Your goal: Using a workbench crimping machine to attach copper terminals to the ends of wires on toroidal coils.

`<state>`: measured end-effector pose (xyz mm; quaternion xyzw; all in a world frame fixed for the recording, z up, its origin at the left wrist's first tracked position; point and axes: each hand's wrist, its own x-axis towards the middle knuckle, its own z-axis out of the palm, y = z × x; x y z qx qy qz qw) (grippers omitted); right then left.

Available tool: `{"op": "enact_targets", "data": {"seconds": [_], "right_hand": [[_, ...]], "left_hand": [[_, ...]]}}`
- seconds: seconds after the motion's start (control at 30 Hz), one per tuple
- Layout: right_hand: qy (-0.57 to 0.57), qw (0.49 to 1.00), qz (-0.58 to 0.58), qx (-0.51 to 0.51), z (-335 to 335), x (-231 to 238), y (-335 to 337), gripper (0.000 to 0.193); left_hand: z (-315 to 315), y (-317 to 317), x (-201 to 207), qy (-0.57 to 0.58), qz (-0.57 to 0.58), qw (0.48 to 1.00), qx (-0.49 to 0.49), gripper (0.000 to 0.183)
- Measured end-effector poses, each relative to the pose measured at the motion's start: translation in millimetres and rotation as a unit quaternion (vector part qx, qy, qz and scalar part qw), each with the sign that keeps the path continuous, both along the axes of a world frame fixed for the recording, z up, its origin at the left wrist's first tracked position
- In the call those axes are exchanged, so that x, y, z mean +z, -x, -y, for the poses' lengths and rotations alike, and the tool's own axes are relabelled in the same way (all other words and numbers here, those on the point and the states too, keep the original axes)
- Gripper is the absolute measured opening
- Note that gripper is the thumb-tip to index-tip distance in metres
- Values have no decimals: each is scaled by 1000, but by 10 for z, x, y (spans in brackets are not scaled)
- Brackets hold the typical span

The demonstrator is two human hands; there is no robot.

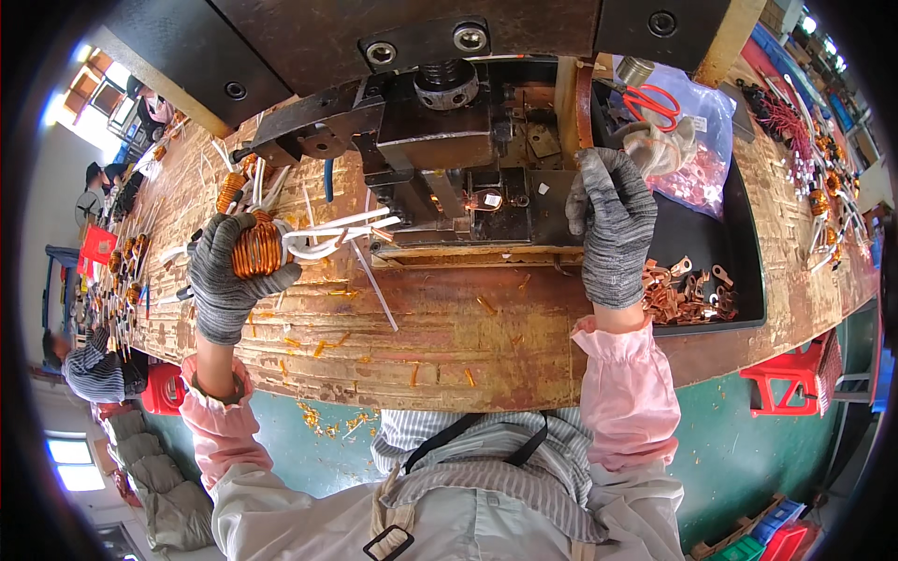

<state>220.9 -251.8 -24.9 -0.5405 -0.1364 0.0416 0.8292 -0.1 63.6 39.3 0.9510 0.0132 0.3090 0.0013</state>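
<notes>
My left hand [229, 276], in a grey knit glove, is wrapped round a copper-wire coil [257, 248]. White sleeved leads [341, 232] run from the coil rightward to the front of a dark metal press [435, 140]. Beyond this hand lie more coils [231, 192] with white leads. To the right of the press, my right hand [615, 224], gloved alike, has its fingers bent together at the lower end of a curved brown metal bar [584, 112]. What those fingers hold, if anything, is hidden. A small lit copper-coloured spot [486, 201] shows in the press's tooling.
A black tray [748, 252] right of my right hand holds copper lugs [687, 290], a clear plastic bag [706, 140] and red-handled scissors [652, 103]. Orange scraps lie on the worn wooden bench [440, 327]. Red stools [786, 379] stand beyond the bench edge; other people sit at left.
</notes>
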Motion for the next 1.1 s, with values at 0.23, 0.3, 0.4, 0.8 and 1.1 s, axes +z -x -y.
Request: {"op": "enact_targets", "data": {"seconds": [0.23, 0.3, 0.4, 0.8, 1.1], "right_hand": [[-6, 1000, 0, 2, -10, -11, -4, 14], [-3, 1000, -1, 2, -12, -10, -5, 14], [-7, 1000, 2, 2, 0, -36, -20, 14], [-2, 1000, -5, 0, 3, -5, 1, 14], [-20, 1000, -3, 0, 9, -19, -7, 14]], "left_hand": [[39, 5, 49, -90, 1, 996, -3, 74], [77, -20, 82, -98, 2, 995, -9, 72], [88, -59, 121, -115, 1, 993, -26, 69], [94, -77, 164, -132, -5, 990, -43, 69], [88, -60, 161, -124, -10, 991, -37, 69]]}}
